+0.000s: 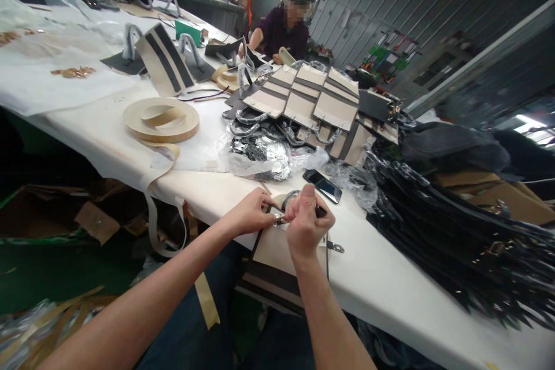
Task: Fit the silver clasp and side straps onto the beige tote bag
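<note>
A beige and black bag panel (277, 254) lies over the table's near edge in front of me. My left hand (256, 211) pinches a small metal fitting (278, 218) at the panel's top edge. My right hand (309, 217) is closed in a fist, thumb up, around a dark-handled tool (321, 212) whose tip is hidden close to the fitting. A metal clasp on a short black strap (335, 247) sticks out at the panel's right side. Just beyond my hands is a black phone (323, 185).
On the white table (381, 266) are a roll of beige tape (161, 120), a plastic bag of metal pieces (260, 153), stacked panels (303, 95) and, at right, a heap of black straps (455, 225). A person (286, 26) sits across the table.
</note>
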A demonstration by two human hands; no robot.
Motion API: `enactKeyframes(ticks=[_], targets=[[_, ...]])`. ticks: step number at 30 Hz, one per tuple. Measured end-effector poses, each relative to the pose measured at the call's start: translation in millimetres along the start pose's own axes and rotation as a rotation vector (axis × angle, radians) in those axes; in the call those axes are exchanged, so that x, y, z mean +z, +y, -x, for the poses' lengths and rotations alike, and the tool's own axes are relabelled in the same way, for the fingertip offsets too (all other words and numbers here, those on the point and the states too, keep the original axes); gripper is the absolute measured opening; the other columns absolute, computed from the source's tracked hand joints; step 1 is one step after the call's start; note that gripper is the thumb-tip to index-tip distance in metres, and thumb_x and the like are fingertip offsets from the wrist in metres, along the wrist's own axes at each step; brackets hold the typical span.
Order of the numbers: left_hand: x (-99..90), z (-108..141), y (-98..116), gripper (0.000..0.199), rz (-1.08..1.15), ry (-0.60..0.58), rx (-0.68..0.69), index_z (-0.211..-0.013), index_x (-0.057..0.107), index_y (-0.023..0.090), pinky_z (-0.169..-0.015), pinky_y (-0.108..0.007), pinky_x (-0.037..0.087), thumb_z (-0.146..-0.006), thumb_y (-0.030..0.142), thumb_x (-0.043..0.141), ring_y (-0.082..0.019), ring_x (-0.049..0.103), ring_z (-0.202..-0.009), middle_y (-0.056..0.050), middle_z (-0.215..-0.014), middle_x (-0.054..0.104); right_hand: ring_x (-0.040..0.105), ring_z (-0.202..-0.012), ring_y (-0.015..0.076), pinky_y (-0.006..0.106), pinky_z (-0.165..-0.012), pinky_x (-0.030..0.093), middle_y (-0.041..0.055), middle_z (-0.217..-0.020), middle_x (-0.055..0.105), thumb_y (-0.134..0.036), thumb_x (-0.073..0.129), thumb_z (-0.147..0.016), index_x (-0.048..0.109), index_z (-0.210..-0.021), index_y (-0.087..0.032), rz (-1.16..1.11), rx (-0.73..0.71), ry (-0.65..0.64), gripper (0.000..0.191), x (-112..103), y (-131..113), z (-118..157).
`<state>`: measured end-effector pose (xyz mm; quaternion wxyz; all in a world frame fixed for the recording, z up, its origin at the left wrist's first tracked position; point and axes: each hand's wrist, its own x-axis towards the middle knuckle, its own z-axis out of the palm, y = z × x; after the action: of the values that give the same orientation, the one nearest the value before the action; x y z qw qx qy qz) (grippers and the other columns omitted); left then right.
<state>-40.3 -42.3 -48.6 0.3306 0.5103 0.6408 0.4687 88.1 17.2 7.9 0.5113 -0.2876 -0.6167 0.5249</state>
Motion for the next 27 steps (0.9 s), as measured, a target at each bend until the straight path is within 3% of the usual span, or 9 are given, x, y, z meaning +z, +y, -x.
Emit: enactKeyframes(ticks=[3, 7, 10, 15, 19, 21, 25, 27], targets=[[1.9, 0.1, 0.1, 0.037, 0.014, 0.025, -0.04, -0.108, 0.09, 0.018, -0.077, -0.028, 0.05, -0.074, 0.019, 0.075, -0.021, 0.064, -0.09, -0.006, -0.108, 0.07, 0.025, -0.039, 0.0079, 0.026, -0.036, 0.022, -0.0089, -0.051, 0.029, -0.062, 0.077, -0.101, 0.035, -0.06, -0.025, -0.238, 0.081, 0.102, 0.069, -6.7, -1.7, -11.1], [5.0, -0.2, -1.1, 0.041, -0.007, 0.055, -0.062, -0.107, 0.09, 0.016, -0.071, -0.026, 0.048, -0.07, 0.016, 0.072, -0.018, 0.06, -0.083, -0.005, -0.105, 0.068, 0.019, -0.038, 0.0061, 0.023, -0.034, 0.016, -0.0104, -0.051, 0.025, -0.061, 0.08, -0.097, 0.032, -0.061, -0.025, -0.367, 0.237, 0.041, 0.071, -13.0, -4.0, -16.5], [6.8, 0.1, -2.6, 0.039, 0.029, 0.044, -0.077, -0.107, 0.089, 0.016, -0.071, -0.025, 0.05, -0.072, 0.017, 0.073, -0.018, 0.063, -0.086, -0.005, -0.109, 0.068, 0.019, -0.038, 0.0057, 0.022, -0.033, 0.017, -0.0114, -0.051, 0.026, -0.064, 0.084, -0.093, 0.031, -0.063, -0.025, -0.358, 0.297, 0.041, 0.071, -9.0, 2.9, -22.8], [1.7, 1.3, -1.4, 0.036, 0.06, 0.029, -0.031, -0.11, 0.09, 0.019, -0.089, -0.028, 0.055, -0.077, 0.019, 0.076, -0.024, 0.068, -0.104, -0.007, -0.115, 0.07, 0.013, -0.04, 0.0053, 0.02, -0.032, 0.013, -0.0149, -0.051, 0.021, -0.082, 0.074, -0.093, 0.024, -0.07, -0.028, -0.268, 0.524, 0.03, 0.078, 1.0, 32.7, -56.9], [-4.7, 1.7, 2.4, 0.039, 0.089, -0.024, -0.033, -0.112, 0.09, 0.017, -0.085, -0.029, 0.055, -0.076, 0.018, 0.074, -0.022, 0.069, -0.095, -0.007, -0.11, 0.072, 0.011, -0.04, 0.0051, 0.022, -0.032, 0.01, -0.0151, -0.048, 0.02, -0.089, 0.061, -0.097, 0.023, -0.068, -0.03, -0.164, 0.659, -0.054, 0.076, 4.5, 36.9, -74.4], [-5.3, 1.7, 2.3, 0.038, 0.147, -0.046, -0.062, -0.112, 0.089, 0.017, -0.078, -0.028, 0.054, -0.077, 0.018, 0.072, -0.021, 0.068, -0.088, -0.006, -0.108, 0.073, 0.015, -0.04, 0.0052, 0.022, -0.033, 0.011, -0.0142, -0.05, 0.022, -0.086, 0.063, -0.098, 0.027, -0.067, -0.029, -0.181, 0.589, -0.065, 0.074, 4.5, 26.3, -69.5], [-3.4, 1.7, -1.9, 0.031, 0.209, -0.065, -0.062, -0.103, 0.089, 0.016, -0.073, -0.028, 0.052, -0.075, 0.019, 0.074, -0.021, 0.067, -0.085, -0.005, -0.098, 0.072, 0.023, -0.039, 0.0064, 0.023, -0.034, 0.017, -0.0113, -0.052, 0.029, -0.072, 0.077, -0.097, 0.033, -0.063, -0.026, -0.259, 0.202, 0.008, 0.072, 4.2, 1.9, -42.5], [-2.6, 1.8, -4.2, 0.031, 0.234, -0.081, -0.039, -0.102, 0.089, 0.015, -0.075, -0.028, 0.052, -0.077, 0.021, 0.074, -0.022, 0.067, -0.088, -0.005, -0.098, 0.072, 0.027, -0.038, 0.0072, 0.025, -0.035, 0.02, -0.0097, -0.051, 0.032, -0.068, 0.079, -0.097, 0.037, -0.061, -0.025, -0.233, 0.092, 0.007, 0.07, 5.8, -2.5, -28.3]])
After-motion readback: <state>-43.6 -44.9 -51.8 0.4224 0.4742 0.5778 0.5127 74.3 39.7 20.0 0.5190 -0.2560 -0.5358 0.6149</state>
